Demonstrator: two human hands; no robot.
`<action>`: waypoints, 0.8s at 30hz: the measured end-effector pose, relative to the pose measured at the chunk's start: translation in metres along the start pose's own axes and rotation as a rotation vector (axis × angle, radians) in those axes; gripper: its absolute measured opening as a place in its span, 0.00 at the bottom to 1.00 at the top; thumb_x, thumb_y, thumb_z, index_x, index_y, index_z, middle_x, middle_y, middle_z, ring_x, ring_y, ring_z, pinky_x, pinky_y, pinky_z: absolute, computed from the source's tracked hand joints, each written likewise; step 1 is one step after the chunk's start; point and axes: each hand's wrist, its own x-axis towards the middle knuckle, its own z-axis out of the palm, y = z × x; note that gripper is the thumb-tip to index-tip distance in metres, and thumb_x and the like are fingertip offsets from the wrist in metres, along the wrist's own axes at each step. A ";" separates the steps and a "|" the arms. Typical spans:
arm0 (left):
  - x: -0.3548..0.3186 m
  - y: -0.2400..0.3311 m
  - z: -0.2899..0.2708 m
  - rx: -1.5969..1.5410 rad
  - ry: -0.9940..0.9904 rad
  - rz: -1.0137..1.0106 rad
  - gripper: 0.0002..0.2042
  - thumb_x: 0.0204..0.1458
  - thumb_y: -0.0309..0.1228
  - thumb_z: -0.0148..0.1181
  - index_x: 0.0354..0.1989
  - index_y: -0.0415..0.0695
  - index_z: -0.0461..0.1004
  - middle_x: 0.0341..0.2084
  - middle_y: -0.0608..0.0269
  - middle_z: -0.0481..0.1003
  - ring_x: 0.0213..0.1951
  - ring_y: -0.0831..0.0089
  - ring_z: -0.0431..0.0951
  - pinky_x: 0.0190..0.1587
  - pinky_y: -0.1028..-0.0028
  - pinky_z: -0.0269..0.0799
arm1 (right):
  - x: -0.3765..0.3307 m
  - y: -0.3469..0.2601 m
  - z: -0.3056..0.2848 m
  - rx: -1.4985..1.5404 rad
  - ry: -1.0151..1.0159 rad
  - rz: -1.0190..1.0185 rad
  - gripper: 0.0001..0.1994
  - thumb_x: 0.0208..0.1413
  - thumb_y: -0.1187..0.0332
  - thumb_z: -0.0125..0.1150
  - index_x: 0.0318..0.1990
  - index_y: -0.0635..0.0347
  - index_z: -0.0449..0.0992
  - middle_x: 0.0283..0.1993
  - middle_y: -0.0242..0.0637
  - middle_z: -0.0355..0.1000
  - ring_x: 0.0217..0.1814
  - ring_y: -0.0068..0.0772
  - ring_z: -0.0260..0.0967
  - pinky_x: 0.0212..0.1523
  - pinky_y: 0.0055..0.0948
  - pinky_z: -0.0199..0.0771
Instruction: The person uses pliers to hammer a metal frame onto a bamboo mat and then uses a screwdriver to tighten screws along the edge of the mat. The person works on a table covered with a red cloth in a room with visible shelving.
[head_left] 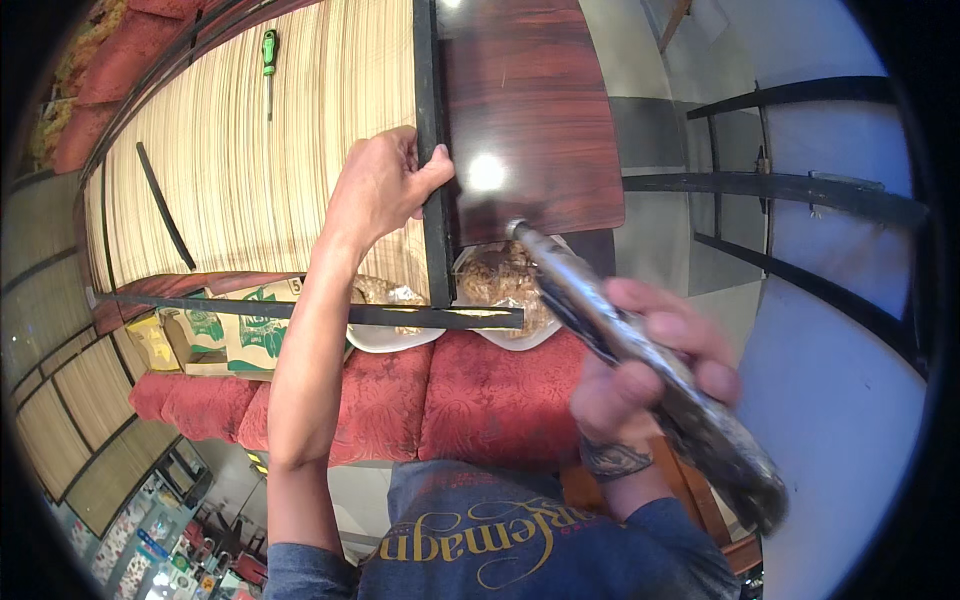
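Under my left hand (385, 190), which clasped the black frame (434, 150), lay the striped panel (260, 170); my right hand (655, 365) gripped a hammer (640, 350), head touching the frame's lower end, fastening seemingly unfinished.

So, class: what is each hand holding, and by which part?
Right hand grips the metal tool around the middle of its shaft. Left hand grasps the black frame bar by its edge.
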 end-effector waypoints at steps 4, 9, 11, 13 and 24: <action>-0.002 -0.008 0.008 0.081 0.017 0.025 0.18 0.58 0.38 0.64 0.25 0.34 0.74 0.11 0.58 0.72 0.15 0.73 0.77 0.20 0.71 0.70 | -0.011 0.042 0.019 -0.098 -0.122 0.045 0.16 0.54 0.79 0.70 0.49 0.62 0.75 0.51 0.43 0.77 0.49 0.43 0.79 0.50 0.34 0.81; 0.007 -0.010 0.014 0.089 0.016 -0.047 0.20 0.55 0.40 0.64 0.26 0.31 0.76 0.14 0.47 0.73 0.19 0.60 0.79 0.27 0.61 0.73 | 0.013 0.055 0.007 0.020 0.014 -0.060 0.19 0.52 0.79 0.71 0.51 0.61 0.74 0.49 0.41 0.76 0.49 0.41 0.80 0.47 0.33 0.82; 0.010 -0.026 0.031 0.184 0.066 0.010 0.20 0.55 0.41 0.64 0.28 0.30 0.75 0.17 0.42 0.75 0.23 0.49 0.80 0.29 0.57 0.75 | 0.012 0.065 0.004 -0.057 -0.007 -0.053 0.18 0.53 0.79 0.71 0.51 0.63 0.74 0.50 0.40 0.75 0.49 0.40 0.80 0.47 0.32 0.82; 0.015 -0.035 0.048 0.237 0.072 0.019 0.20 0.55 0.42 0.64 0.31 0.30 0.76 0.20 0.37 0.76 0.28 0.42 0.82 0.32 0.53 0.76 | 0.005 0.074 -0.003 -0.129 -0.026 0.026 0.17 0.54 0.79 0.70 0.50 0.65 0.74 0.50 0.40 0.76 0.49 0.37 0.80 0.48 0.31 0.82; 0.007 -0.076 0.103 0.376 0.038 -0.116 0.24 0.57 0.49 0.61 0.38 0.33 0.74 0.26 0.38 0.80 0.34 0.40 0.82 0.38 0.51 0.78 | -0.028 0.096 -0.021 0.202 0.177 0.355 0.14 0.59 0.82 0.65 0.51 0.68 0.71 0.48 0.43 0.77 0.52 0.31 0.78 0.54 0.28 0.78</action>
